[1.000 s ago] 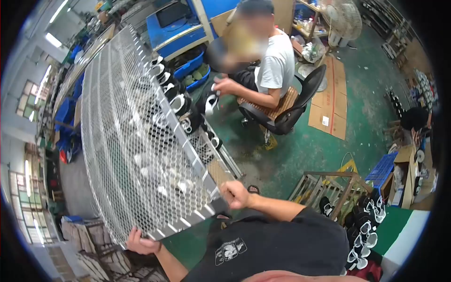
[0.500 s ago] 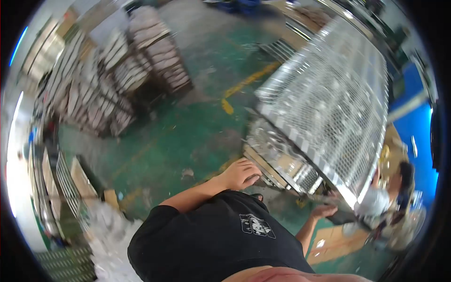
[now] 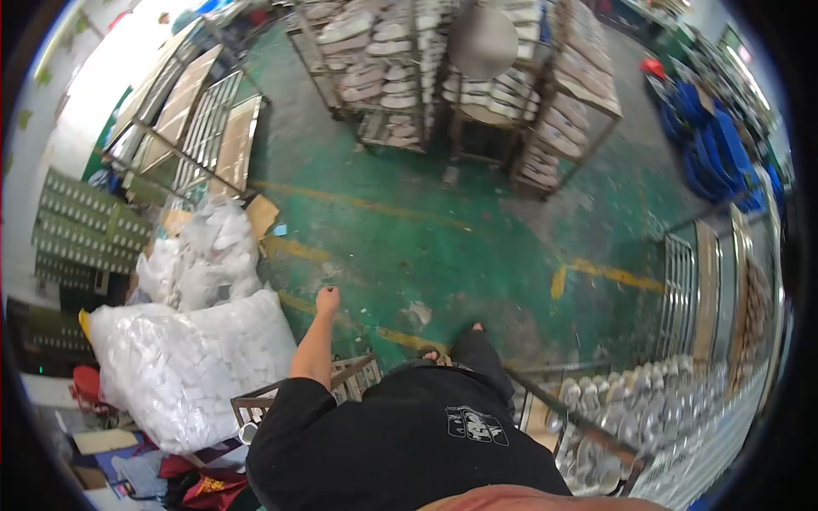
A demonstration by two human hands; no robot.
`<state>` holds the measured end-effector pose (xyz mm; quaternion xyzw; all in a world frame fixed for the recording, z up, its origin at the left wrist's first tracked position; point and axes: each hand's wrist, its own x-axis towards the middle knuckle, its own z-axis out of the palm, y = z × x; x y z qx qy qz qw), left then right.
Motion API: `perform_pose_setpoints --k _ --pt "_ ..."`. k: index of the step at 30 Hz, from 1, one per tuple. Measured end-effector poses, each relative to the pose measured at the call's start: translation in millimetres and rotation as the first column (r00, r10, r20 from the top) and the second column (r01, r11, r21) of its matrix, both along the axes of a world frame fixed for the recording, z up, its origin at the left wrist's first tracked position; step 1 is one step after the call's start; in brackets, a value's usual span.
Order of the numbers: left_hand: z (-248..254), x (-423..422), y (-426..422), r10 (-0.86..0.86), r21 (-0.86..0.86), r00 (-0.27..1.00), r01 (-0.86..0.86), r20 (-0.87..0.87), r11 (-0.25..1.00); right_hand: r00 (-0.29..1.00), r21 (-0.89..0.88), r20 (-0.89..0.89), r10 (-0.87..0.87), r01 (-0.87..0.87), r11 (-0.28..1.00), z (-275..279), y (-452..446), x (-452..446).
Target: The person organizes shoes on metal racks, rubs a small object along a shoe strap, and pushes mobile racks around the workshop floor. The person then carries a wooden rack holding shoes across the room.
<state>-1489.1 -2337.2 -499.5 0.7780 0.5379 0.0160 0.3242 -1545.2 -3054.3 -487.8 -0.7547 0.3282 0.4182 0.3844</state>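
Observation:
My left hand [image 3: 327, 298] hangs out in front of my body over the green floor [image 3: 375, 247], its fingers curled in a loose fist. I see nothing in it, and it touches nothing. The nearest thing to it is a large clear plastic bag [image 3: 192, 366] packed with white pieces, on its left. My right hand is out of view. By my right side stands a metal rack [image 3: 588, 426] with rows of shiny, rounded pieces.
Wheeled racks [image 3: 477, 119] loaded with light shoe parts stand ahead. Blue bins [image 3: 711, 145] are at the far right. Leaning shelf frames [image 3: 209, 119] line the left, with green slotted panels [image 3: 85, 221] nearby. Yellow lines [image 3: 588, 268] mark the floor.
My body has turned left, so the mesh-covered rack has left the middle of the view. My left hand has come away from the rack's side; my right hand has left the view.

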Motion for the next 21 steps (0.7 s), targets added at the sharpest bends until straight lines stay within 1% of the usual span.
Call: perform_pose_setpoints --k 2,4,5,6,7,8,10,12,13,14,15,17,18,19,21 --pt "1.4 -9.1 37.9 0.032 -0.062 0.999 -0.029 0.038 0.998 1.0 0.056 -0.014 0.011 -0.01 0.998 5.7 25.8 99.5" --pt "5.2 -20.5 43.1 0.204 -0.178 0.976 -0.187 0.078 0.966 0.995 0.041 0.078 0.062 -0.066 0.997 2.9 48.0 210.6" --pt "29.8 -17.1 30.1 0.369 -0.309 0.917 -0.311 0.149 0.899 0.937 -0.07 0.22 0.27 -0.261 0.963 -33.5 42.6 271.4" --pt "50.7 -13.3 9.6 0.534 -0.449 0.824 -0.41 0.19 0.794 0.821 -0.241 0.326 0.47 -0.408 0.88 -71.6 36.2 330.8" --pt "40.2 -20.9 0.5 0.577 -0.471 0.796 -0.444 0.182 0.762 0.822 -0.247 0.364 0.437 -0.367 0.897 -75.0 48.7 389.7" --pt "17.0 -38.8 -7.3 0.624 -0.49 0.761 -0.481 0.18 0.727 0.816 -0.246 0.409 0.408 -0.332 0.911 -68.2 79.8 456.9" --pt "-28.4 -73.4 -36.0 0.728 -0.567 0.675 -0.556 0.119 0.608 0.901 -0.094 0.414 0.129 -0.099 0.991 -22.3 161.6 559.5" --pt "-15.3 -67.5 -85.6 0.869 -0.644 0.485 -0.697 -0.1 0.316 0.918 -0.008 0.385 0.093 -0.098 0.995 -8.2 237.3 656.1" --pt "-28.6 -74.3 -109.7 0.802 -0.618 0.57 -0.7 -0.179 0.359 0.895 -0.018 0.405 0.187 -0.197 0.98 -4.9 273.4 696.6" --pt "-46.2 -73.2 -127.7 0.717 -0.601 0.648 -0.688 -0.256 0.406 0.862 -0.028 0.427 0.272 -0.288 0.957 -2.3 317.4 732.2" --pt "-56.6 -69.4 -146.3 0.742 -0.606 0.613 -0.708 -0.272 0.363 0.827 -0.015 0.462 0.32 -0.353 0.935 11.9 365.1 754.5" --pt "-73.2 -46.0 -159.6 0.834 -0.62 0.352 -0.785 -0.425 0.015 0.773 -0.014 0.497 0.395 -0.448 0.894 31.2 463.8 781.7" --pt "-59.6 -25.2 -145.1 0.821 -0.576 0.286 -0.815 -0.494 -0.063 0.776 0.02 0.477 0.413 -0.479 0.877 35.1 514.4 792.6" --pt "-66.0 -8.3 -125.3 0.824 -0.581 0.26 -0.808 -0.503 -0.099 0.779 0.049 0.454 0.432 -0.506 0.861 37.8 560.0 798.5" --pt "-83.7 19.9 -91.5 0.853 -0.629 0.248 -0.769 -0.458 -0.115 0.743 0.043 0.42 0.521 -0.589 0.807 35.8 647.2 799.1"
